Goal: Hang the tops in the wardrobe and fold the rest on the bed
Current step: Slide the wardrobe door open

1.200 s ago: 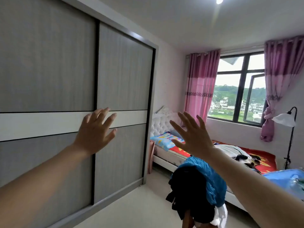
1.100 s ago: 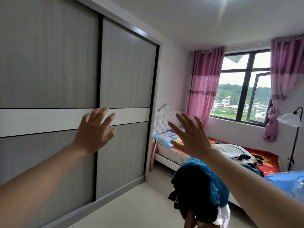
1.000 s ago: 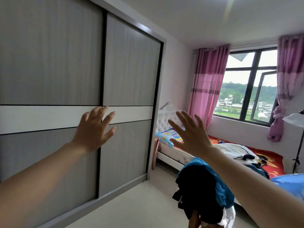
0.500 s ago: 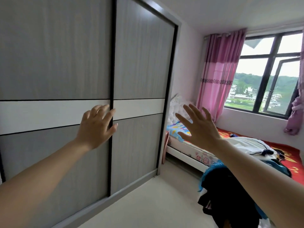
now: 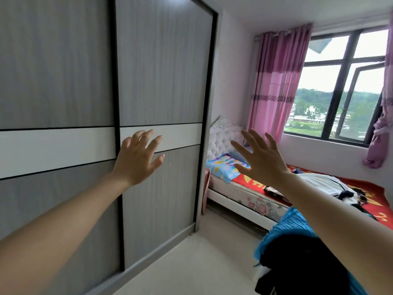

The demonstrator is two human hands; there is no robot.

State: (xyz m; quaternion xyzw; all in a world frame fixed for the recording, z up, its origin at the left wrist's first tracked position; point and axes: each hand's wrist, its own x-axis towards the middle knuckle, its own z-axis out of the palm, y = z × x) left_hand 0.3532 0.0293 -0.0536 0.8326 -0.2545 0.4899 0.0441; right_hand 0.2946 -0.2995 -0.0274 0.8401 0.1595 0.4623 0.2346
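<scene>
Up at ten o'clock, close before me, the wardrobe [image 5: 161, 71] stands with both sliding doors drawn closed, so I see nothing hanging inside and judge the job barely begun. My left hand [image 5: 136, 158] is raised near the seam between the doors, fingers straight and spread, holding nothing. Whether the fingertips touch the panel I cannot tell from this angle. My right hand [image 5: 261, 160] is up at one o'clock, fingers fanned the same way and empty. The garments lie in two places. A heap of clothes [image 5: 297, 262], blue over black, sits at five o'clock beneath my right forearm, on a support I cannot make out. More clothing [image 5: 319, 184], white and black, lies loose on the bed [image 5: 253, 202] at three o'clock. None of it looks folded. By my reckoning nearly everything is left: slide a door aside, sort tops from the rest, hang the tops, fold the others on the bed. The closed door is the first thing in the way. A patterned pillow [image 5: 223, 167] and a red blanket [image 5: 378, 201] take up room on the bed. Beyond it, at two o'clock, are a pink curtain [image 5: 276, 86] and a window [image 5: 340, 96].
</scene>
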